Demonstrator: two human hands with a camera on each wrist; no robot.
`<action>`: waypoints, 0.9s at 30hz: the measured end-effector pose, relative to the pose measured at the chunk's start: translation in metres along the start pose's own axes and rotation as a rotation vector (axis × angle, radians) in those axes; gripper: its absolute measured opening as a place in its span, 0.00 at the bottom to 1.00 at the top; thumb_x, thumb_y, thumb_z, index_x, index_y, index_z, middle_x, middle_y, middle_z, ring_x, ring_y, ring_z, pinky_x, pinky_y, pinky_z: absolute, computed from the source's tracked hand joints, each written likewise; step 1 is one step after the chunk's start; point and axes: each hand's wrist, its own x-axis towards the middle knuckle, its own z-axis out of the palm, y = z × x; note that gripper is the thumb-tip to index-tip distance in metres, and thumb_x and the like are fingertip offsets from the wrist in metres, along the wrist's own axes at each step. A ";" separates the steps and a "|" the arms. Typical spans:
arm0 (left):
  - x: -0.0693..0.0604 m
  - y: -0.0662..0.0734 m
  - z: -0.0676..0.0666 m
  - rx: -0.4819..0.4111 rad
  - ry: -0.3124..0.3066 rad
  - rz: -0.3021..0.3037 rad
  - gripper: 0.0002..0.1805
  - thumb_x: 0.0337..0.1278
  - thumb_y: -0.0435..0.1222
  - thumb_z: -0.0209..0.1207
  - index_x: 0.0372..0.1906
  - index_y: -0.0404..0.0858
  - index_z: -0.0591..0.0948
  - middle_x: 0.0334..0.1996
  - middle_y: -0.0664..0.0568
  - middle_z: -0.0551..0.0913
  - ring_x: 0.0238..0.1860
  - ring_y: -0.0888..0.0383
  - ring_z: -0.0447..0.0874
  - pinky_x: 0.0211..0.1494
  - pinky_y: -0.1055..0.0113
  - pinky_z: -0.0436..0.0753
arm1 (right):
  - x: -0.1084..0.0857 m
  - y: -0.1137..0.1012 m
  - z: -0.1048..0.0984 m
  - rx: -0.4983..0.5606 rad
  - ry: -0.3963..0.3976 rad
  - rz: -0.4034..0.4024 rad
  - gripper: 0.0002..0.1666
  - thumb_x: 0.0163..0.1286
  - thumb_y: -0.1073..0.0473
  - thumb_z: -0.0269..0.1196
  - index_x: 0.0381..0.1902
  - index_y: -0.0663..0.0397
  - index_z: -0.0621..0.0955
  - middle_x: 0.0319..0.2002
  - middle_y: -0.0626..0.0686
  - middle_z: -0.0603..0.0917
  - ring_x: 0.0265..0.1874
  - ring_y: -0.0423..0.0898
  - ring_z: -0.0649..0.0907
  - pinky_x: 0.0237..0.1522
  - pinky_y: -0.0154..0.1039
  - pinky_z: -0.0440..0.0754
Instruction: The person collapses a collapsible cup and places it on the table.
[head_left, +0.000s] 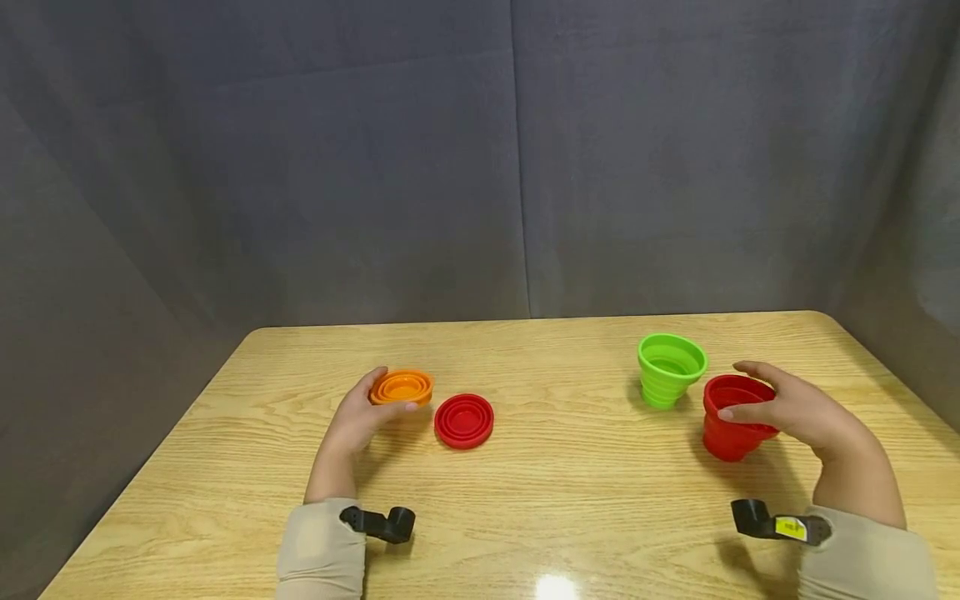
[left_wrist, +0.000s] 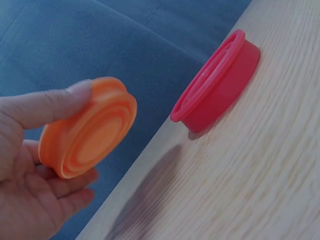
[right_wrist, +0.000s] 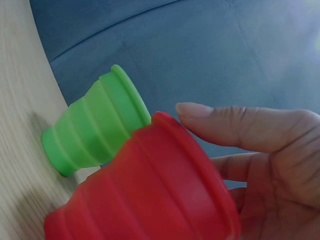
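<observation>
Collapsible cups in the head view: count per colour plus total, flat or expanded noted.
Orange: 1 (flat orange cup)
Red: 2 (flat red cup, expanded red cup)
Green: 1 (expanded green cup)
Total: 4

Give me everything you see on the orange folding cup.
The orange folding cup is collapsed into a low round disc of concentric rings, smooth and rubbery-looking. The left hand holds it between thumb and fingers, raised above the table, ringed face visible from above, left of the flattened red cup.
</observation>
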 end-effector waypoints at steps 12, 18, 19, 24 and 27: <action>-0.002 -0.003 -0.001 0.004 0.019 -0.079 0.46 0.38 0.39 0.65 0.64 0.35 0.53 0.63 0.41 0.53 0.61 0.45 0.50 0.60 0.51 0.51 | 0.001 0.004 0.002 0.003 -0.046 -0.007 0.50 0.50 0.54 0.64 0.60 0.73 0.50 0.50 0.71 0.62 0.46 0.65 0.65 0.39 0.52 0.72; -0.002 -0.006 -0.001 0.035 0.034 -0.085 0.45 0.39 0.37 0.65 0.64 0.35 0.53 0.62 0.40 0.54 0.61 0.44 0.51 0.60 0.49 0.51 | 0.001 0.004 0.004 -0.049 -0.031 -0.021 0.51 0.46 0.56 0.67 0.59 0.74 0.51 0.48 0.72 0.59 0.45 0.66 0.63 0.37 0.51 0.74; -0.001 -0.006 0.000 0.037 0.033 -0.081 0.45 0.39 0.36 0.64 0.64 0.35 0.53 0.62 0.40 0.54 0.61 0.44 0.51 0.60 0.49 0.51 | 0.001 0.004 0.004 -0.060 -0.026 -0.018 0.51 0.45 0.56 0.67 0.58 0.74 0.52 0.48 0.72 0.58 0.45 0.66 0.63 0.36 0.51 0.74; 0.000 -0.008 0.001 0.048 0.026 -0.074 0.45 0.39 0.35 0.65 0.64 0.35 0.53 0.62 0.40 0.54 0.60 0.44 0.53 0.59 0.49 0.53 | 0.000 0.003 0.003 -0.093 0.000 -0.019 0.50 0.46 0.56 0.66 0.58 0.74 0.53 0.46 0.71 0.59 0.44 0.66 0.65 0.36 0.51 0.73; 0.001 -0.009 0.002 0.052 0.026 -0.075 0.45 0.38 0.34 0.65 0.64 0.36 0.53 0.62 0.41 0.55 0.59 0.44 0.54 0.59 0.49 0.54 | 0.000 0.003 0.003 -0.080 0.007 -0.023 0.48 0.48 0.56 0.66 0.57 0.75 0.54 0.47 0.71 0.59 0.44 0.65 0.65 0.37 0.51 0.73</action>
